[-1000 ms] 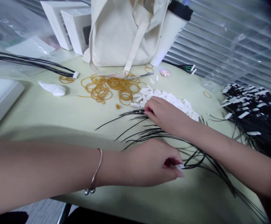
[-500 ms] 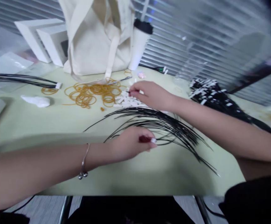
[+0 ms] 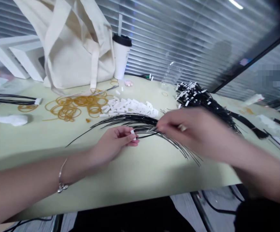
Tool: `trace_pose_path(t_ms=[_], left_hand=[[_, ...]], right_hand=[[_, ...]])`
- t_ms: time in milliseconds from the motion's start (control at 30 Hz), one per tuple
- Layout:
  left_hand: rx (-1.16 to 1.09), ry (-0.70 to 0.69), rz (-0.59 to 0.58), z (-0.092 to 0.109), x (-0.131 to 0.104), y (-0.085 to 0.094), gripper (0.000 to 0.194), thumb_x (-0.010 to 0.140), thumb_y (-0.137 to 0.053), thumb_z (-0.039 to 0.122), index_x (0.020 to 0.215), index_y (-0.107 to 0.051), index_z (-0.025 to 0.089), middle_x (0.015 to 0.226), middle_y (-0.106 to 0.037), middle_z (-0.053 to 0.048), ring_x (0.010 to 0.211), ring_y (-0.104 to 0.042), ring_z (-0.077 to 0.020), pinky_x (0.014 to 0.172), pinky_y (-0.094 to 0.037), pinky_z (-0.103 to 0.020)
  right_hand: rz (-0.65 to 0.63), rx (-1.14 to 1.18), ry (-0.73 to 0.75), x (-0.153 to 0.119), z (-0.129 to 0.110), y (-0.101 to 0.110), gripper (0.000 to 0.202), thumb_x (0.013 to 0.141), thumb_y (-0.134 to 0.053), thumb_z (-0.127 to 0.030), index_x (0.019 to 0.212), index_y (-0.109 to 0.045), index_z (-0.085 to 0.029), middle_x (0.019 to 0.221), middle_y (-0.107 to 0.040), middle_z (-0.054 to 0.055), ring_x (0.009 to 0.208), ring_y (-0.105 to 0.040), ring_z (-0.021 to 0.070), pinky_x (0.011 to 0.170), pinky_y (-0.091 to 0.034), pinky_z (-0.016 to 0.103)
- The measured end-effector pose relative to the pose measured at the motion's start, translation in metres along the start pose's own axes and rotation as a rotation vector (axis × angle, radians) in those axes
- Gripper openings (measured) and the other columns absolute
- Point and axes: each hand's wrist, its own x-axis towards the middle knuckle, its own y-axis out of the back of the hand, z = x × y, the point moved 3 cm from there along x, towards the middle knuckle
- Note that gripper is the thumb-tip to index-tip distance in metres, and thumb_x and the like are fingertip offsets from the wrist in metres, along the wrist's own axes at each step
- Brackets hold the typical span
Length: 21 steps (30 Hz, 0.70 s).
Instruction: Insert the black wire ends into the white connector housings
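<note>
My left hand (image 3: pixel 120 138) pinches a small white connector (image 3: pixel 133 134) with black wires running from it to the right. My right hand (image 3: pixel 178 127), blurred by motion, has its fingers closed on a black wire (image 3: pixel 152 133) just right of the connector. A pale bit shows between its fingers, too smeared to name. Loose black wires (image 3: pixel 125 120) lie in a fan on the table behind and beneath both hands. Beyond them sits a pile of white connectors (image 3: pixel 130 107).
Tangled yellow rubber bands (image 3: pixel 82 104) lie left of the pile. A cloth bag (image 3: pixel 74 54), a lidded cup (image 3: pixel 122 58) and white boxes (image 3: pixel 30 54) stand at the back. Bundled black wires with white ends (image 3: pixel 198 96) lie right. The table edge (image 3: pixel 120 202) is near me.
My right hand has moved right and nearer, from the white pile to the wires beside the connector. My left hand has turned, showing the connector. The camera view has shifted right.
</note>
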Motion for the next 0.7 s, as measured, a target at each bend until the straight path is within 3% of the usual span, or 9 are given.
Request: trace_pose_path(t_ms=[67, 167, 400, 700], left_hand=[[0.029, 0.008, -0.015, 0.000, 0.001, 0.000, 0.012, 0.076, -0.069, 0.023, 0.080, -0.061, 0.014, 0.078, -0.063, 0.002, 0.074, -0.061, -0.0070, 0.078, -0.050, -0.020], [0.077, 0.038, -0.004, -0.001, 0.005, 0.002, 0.012, 0.077, -0.068, 0.026, 0.082, -0.062, 0.016, 0.077, -0.063, 0.002, 0.074, -0.062, -0.0079, 0.078, -0.050, -0.021], [0.159, 0.101, 0.044, -0.005, 0.004, 0.006, 0.014, 0.077, -0.069, 0.025, 0.087, -0.063, 0.018, 0.077, -0.065, 0.001, 0.074, -0.064, -0.0099, 0.076, -0.050, -0.020], [0.235, 0.096, 0.042, 0.000, 0.004, -0.001, 0.012, 0.076, -0.069, 0.023, 0.081, -0.063, 0.014, 0.076, -0.066, 0.001, 0.069, -0.064, -0.0086, 0.069, -0.052, -0.017]], right_hand=[[-0.147, 0.051, -0.073, 0.001, 0.003, -0.044, 0.024, 0.087, -0.040, -0.023, 0.069, -0.055, -0.014, 0.062, -0.054, -0.003, 0.058, -0.041, 0.0024, 0.056, -0.027, 0.018], [-0.176, 0.121, -0.191, 0.010, 0.015, -0.074, 0.023, 0.084, -0.041, -0.023, 0.067, -0.054, -0.016, 0.057, -0.052, -0.005, 0.053, -0.038, 0.0023, 0.051, -0.023, 0.019], [-0.194, 0.281, -0.285, 0.015, 0.040, -0.084, 0.020, 0.075, -0.048, -0.026, 0.061, -0.058, -0.016, 0.050, -0.052, -0.006, 0.042, -0.036, 0.0014, 0.043, -0.021, 0.020], [-0.210, 0.318, -0.253, 0.015, 0.040, -0.087, 0.019, 0.074, -0.051, -0.023, 0.057, -0.057, -0.017, 0.046, -0.050, -0.006, 0.040, -0.037, 0.0014, 0.040, -0.023, 0.020]])
